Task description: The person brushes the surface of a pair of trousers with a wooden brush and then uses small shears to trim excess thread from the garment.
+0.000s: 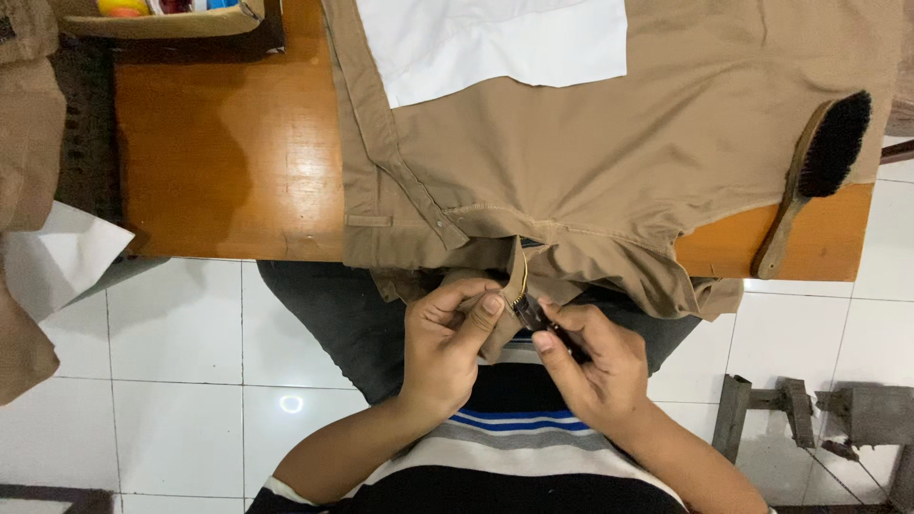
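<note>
Tan trousers (pixel 590 143) lie spread over a wooden table (pixel 228 143), their zipper end hanging off the front edge toward me. My left hand (pixel 447 347) pinches the tan fabric beside the zipper (pixel 520 286). A small dark tool (pixel 535 319) is held in my right hand (pixel 590 366), its tip touching the zipper's lower end. Both hands hover over my lap, just below the table edge. A white pocket lining (pixel 495 43) lies on top of the trousers at the back.
A wooden-handled brush with black bristles (pixel 814 181) lies at the table's right edge. A cardboard box (pixel 162 17) with colourful items sits back left. More tan cloth and white paper (pixel 57 257) hang at left. Metal brackets (pixel 809 414) stand on the white tiled floor at right.
</note>
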